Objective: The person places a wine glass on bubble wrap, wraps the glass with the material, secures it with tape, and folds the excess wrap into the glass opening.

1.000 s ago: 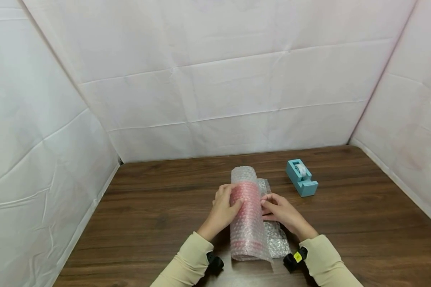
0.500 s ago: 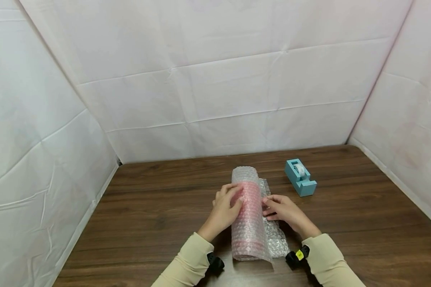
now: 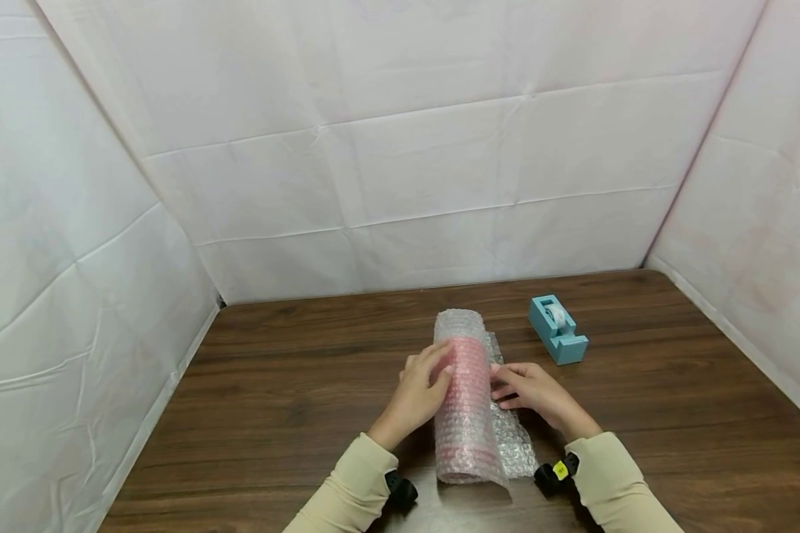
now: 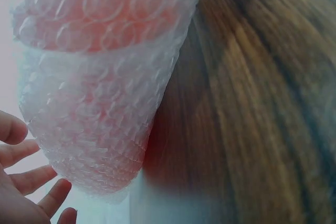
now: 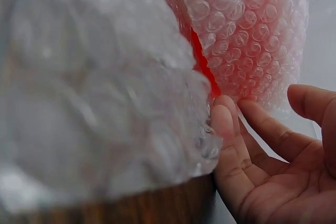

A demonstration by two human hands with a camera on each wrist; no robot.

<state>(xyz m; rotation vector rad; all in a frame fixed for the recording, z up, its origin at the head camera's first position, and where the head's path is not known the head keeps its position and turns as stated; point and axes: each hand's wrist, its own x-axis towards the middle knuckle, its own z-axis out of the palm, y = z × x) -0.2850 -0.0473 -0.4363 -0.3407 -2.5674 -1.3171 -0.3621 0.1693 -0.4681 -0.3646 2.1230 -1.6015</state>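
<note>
A bubble-wrap roll (image 3: 464, 414) lies lengthwise on the table, with something red showing through its layers. A loose flat end of bubble wrap (image 3: 512, 444) extends from under its right side. My left hand (image 3: 416, 392) rests on the roll's left side, fingertips on top. In the left wrist view its fingers (image 4: 32, 179) are spread beside the wrap. My right hand (image 3: 533, 392) is at the opposite side, fingertips where roll and loose end meet. The right wrist view shows these fingers (image 5: 231, 156) extended against the wrap, beside a narrow bright-red gap.
A light-blue tape dispenser (image 3: 558, 329) with a roll of clear tape stands behind and right of the hands. The brown wooden table (image 3: 293, 414) reaches back to white cloth walls (image 3: 400, 163). Each wrist wears a small black camera.
The bubble-wrap roll has shifted slightly to the right, covering a little more of the flat end. My left fingers have slid along its top and my right hand has moved slightly right.
</note>
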